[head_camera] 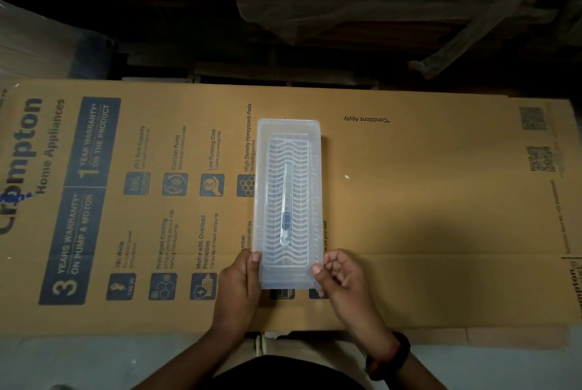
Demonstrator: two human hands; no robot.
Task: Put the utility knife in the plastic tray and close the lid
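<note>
A long translucent plastic tray (264,150) lies lengthwise on a flattened cardboard box, with its clear lid (289,126) lying on top. Through the lid I see the utility knife (286,213), slim and pale with a dark slider, resting on the tray's wavy grid. My left hand (241,285) grips the tray's near left corner, thumb on the lid's edge. My right hand (341,278) holds the near right corner, thumb pressed against the lid and fingers curled.
The printed cardboard sheet (425,216) covers the floor under the tray, stretching far left and right. Dark stacked boxes and a plastic-wrapped bundle (362,5) stand beyond its far edge. Grey floor (78,361) shows at the near side. A dark band sits on my right wrist.
</note>
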